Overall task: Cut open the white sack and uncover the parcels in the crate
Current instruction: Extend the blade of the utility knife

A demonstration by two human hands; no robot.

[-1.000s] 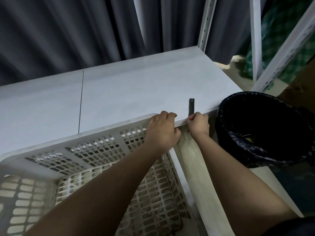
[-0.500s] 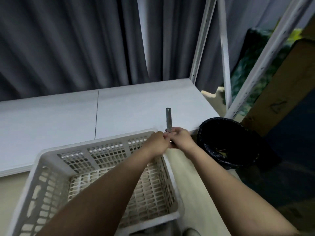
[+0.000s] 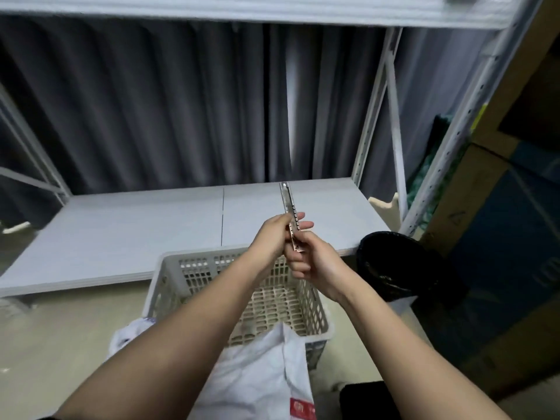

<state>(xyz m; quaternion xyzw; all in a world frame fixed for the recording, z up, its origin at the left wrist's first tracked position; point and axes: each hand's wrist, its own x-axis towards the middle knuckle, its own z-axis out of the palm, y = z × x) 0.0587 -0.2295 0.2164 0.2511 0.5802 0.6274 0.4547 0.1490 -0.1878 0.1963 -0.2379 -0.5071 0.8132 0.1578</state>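
- The white sack [image 3: 260,374] lies nearest, below the forearms, crumpled, with a red printed patch near its lower edge. It sits just in front of the crate's near rim and looks uncut.
- The crate [image 3: 169,268] is a pale perforated plastic basket on the floor. Its visible inside shows only bare lattice; no parcels can be seen in it, though the arms hide part of it.
- Above the crate, both hands meet on a utility knife [image 3: 289,204]. The right hand [image 3: 312,259] is wrapped around the handle's lower end. The left hand [image 3: 272,234] pinches the body higher up, with fingers curled on it.
- The knife's metal strip points up and away. Whether the blade is extended, I cannot tell.
- Judged step: readying the cutter, before any cut.
- Next move likely calls for bringing the knife down to the sack and steadying the fabric with the left hand, clear of the blade.
- A black bin [image 3: 394,268] stands right of the crate; the white shelf [image 3: 121,237] and grey curtain [image 3: 151,110] lie beyond.
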